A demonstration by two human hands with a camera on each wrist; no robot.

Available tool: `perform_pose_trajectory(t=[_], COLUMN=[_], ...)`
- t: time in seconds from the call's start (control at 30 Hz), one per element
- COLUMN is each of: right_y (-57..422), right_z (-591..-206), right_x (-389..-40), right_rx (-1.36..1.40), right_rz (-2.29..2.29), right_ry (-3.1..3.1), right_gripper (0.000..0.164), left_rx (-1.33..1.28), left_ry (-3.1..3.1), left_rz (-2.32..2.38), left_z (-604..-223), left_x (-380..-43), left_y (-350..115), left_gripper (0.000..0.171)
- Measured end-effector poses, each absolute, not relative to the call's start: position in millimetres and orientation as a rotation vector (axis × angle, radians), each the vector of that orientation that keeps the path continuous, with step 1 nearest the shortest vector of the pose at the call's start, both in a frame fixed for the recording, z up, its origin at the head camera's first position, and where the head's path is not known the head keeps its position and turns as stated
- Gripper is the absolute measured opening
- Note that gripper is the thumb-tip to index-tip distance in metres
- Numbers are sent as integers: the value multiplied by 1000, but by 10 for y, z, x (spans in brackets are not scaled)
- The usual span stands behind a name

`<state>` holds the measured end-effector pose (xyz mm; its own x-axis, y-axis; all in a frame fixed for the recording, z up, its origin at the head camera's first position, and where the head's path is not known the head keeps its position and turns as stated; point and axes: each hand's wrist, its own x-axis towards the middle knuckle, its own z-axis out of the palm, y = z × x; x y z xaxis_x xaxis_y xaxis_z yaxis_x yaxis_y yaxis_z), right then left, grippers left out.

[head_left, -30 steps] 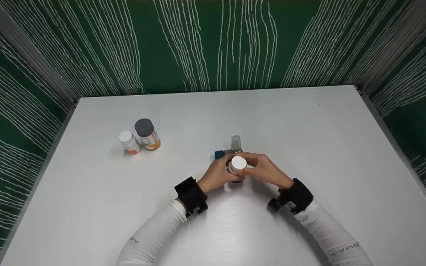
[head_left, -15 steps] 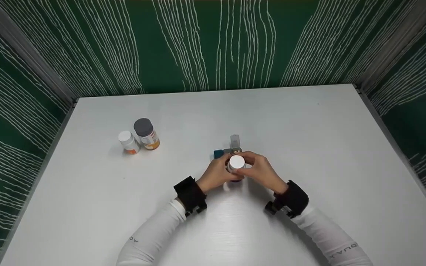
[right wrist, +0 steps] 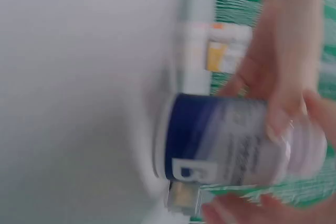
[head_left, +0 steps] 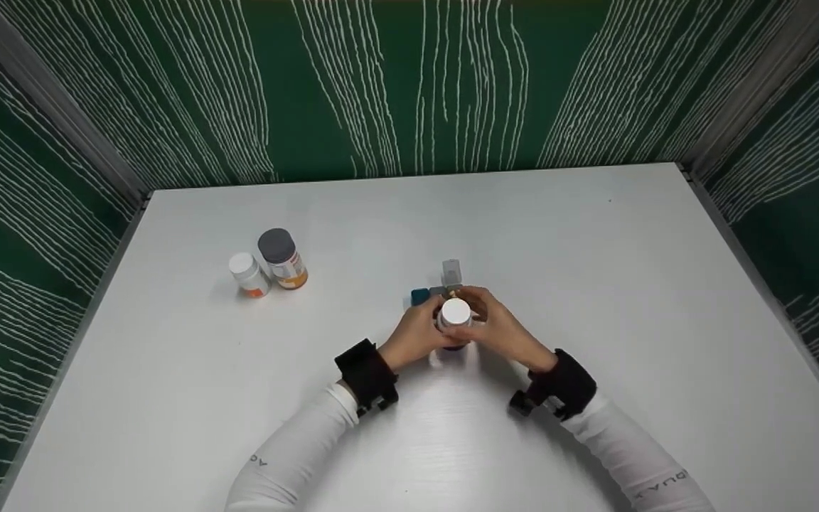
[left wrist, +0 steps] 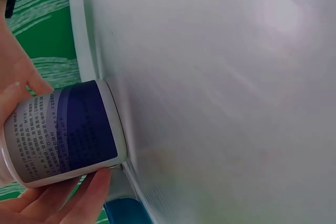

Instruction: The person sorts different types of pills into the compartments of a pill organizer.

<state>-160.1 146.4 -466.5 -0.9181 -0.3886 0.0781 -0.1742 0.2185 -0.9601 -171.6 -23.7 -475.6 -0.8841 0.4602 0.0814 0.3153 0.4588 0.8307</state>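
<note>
A white pill bottle (right wrist: 220, 140) with a dark blue band stands on the table between both hands. My left hand (head_left: 415, 336) grips its body from the left. From the right, my right hand (head_left: 507, 331) holds the white cap (head_left: 456, 311) between thumb and fingers. Just behind the bottle lies a small pill organizer (head_left: 438, 291), partly hidden by the hands. One clear lid (head_left: 451, 272) of it is raised, and a teal lid (head_left: 420, 296) shows at its left. In the right wrist view, something tan lies in a clear compartment (right wrist: 184, 195).
To the left on the white table (head_left: 168, 370) stand two more bottles. One is a small white bottle (head_left: 249, 276) with an orange mark; beside it is a larger bottle (head_left: 284, 259) with a grey lid. Green walls with white streaks (head_left: 409, 85) border the table.
My right hand and wrist have shifted slightly left and the fingers have changed position around the cap. The left hand and the bottle stay almost in place.
</note>
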Motion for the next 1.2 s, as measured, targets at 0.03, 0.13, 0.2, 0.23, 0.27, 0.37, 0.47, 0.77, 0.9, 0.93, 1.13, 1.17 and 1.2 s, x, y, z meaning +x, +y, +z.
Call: perform_pose_trajectory(t=[0.03,0.13,0.2,0.23,0.27,0.37,0.47,0.77,0.9,0.93,1.13,1.17,1.2], right_y=[1507,1592,1610,1610,1605,1582,1539,1378,1289,1284,1440,1487,1531], right_z=[-4653,-4605,-4596,-4598,-4604,-4650,-4661,-4641,-4633,-4630,-4478,-4472,-4471], right_x=[-1613,-1626,-1627,-1625,-1622,-1632,-1635,-1570,-1520,-1515,-1535,-1555,-1573], right_rx=[-564,-613,-625,-618,-610,-580,-561,-366,-273,-265,-414,-469,-518], right_rz=[-1814,-1881,-1906,-1922,-1933,-1944,-1930,-1876,-1853,-1856,-1795,-1770,-1757], right_ry=[2223,2067,2058,2060,2070,2142,2232,2518,2583,2558,2207,2160,2112], right_gripper=[66,60,55,53,52,49,47,37,39,42,62,62,61], left_rx=[679,675,685,690,689,691,688,668,681,689,710,708,710], left_ry=[2541,2524,2517,2518,2512,2510,2523,2538,2541,2537,2534,2534,2534], left_rz=[1404,1422,1432,1434,1438,1442,1429,1412,1426,1433,1426,1424,1424], left_z=[-4755,-4753,-4754,-4757,-4757,-4751,-4744,-4746,-4746,-4746,-4747,-4747,-4749], left_x=[-1715,-1714,-1717,-1717,-1718,-1714,-1708,-1700,-1701,-1702,-1703,-1702,-1701], left_y=[-238,-239,-237,-236,-235,-230,-227,-226,-229,-230,-246,-249,-252], left_gripper=[49,49,50,50,50,51,50,49,44,43,48,48,49])
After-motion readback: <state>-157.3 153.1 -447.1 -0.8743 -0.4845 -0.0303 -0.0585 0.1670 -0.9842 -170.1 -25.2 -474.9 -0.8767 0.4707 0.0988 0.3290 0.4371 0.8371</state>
